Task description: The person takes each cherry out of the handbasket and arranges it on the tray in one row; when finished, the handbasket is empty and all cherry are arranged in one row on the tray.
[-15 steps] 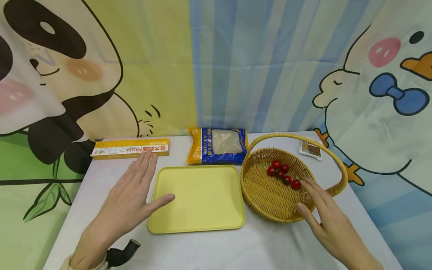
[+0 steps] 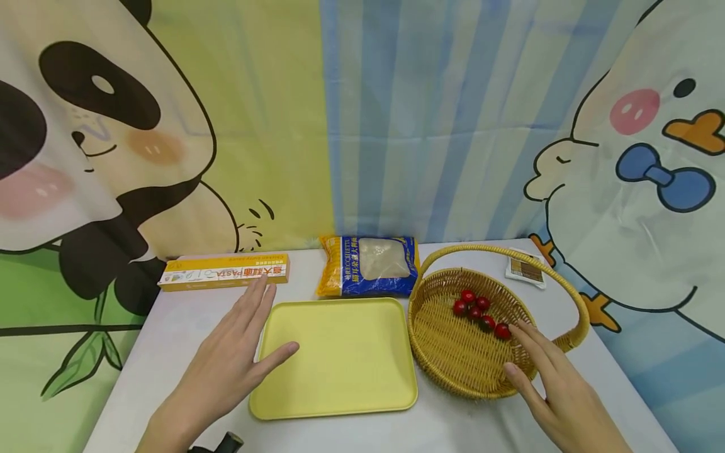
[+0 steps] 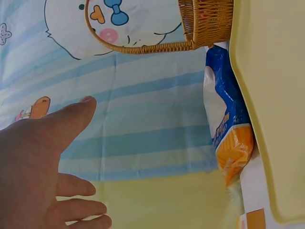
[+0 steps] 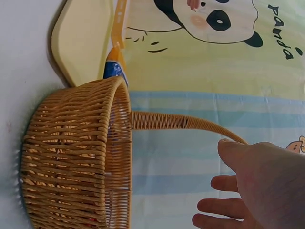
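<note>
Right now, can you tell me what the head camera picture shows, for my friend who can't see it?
Two open hands hover over a white table: the left hand by a yellow tray, the right hand at the rim of a wicker basket holding red cherry tomatoes. Behind lie a pasta box and a pasta bag.
</note>
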### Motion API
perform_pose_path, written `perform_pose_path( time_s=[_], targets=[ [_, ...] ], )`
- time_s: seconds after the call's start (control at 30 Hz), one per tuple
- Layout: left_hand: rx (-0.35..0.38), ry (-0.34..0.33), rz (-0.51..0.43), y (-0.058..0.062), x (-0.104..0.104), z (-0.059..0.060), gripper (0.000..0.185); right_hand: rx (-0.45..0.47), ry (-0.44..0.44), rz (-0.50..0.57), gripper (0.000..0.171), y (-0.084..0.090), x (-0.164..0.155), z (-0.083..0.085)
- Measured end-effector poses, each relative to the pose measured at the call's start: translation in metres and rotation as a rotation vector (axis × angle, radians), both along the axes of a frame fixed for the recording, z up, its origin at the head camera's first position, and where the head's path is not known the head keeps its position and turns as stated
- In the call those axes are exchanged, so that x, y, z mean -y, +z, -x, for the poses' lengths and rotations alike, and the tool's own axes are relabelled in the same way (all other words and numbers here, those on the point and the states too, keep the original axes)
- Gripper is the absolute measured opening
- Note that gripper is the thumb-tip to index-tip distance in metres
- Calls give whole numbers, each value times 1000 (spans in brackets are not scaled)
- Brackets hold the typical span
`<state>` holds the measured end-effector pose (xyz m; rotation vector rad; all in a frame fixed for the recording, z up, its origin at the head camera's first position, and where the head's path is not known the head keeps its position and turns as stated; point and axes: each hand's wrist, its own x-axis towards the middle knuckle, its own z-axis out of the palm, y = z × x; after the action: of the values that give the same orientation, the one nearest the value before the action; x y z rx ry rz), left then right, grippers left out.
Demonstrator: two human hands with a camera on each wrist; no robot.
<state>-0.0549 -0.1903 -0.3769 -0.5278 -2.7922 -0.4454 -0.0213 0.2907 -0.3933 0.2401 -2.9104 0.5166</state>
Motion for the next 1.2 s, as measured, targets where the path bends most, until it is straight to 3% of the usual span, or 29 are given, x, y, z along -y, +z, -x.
perform_pose_path(
  time_s=[0.27, 0.5, 0.77, 1.0, 1.2],
  targets=[
    [-44, -41, -85, -5, -9, 4, 101, 20, -9, -9, 65, -1, 0, 0],
    [-86, -119, -171, -11, -14, 6, 91, 6, -19, -13, 61, -4, -3, -3],
    [42, -212, -426, -21, -20, 6, 70, -91, -52, 28, 53, -15, -8, -12],
    [126, -247, -519, -24, -25, 6, 60, -136, -141, 85, 50, -23, -11, -18],
    [175, -293, -586, -26, -30, 6, 58, -301, -264, 155, 45, -28, -14, -18]
  ],
)
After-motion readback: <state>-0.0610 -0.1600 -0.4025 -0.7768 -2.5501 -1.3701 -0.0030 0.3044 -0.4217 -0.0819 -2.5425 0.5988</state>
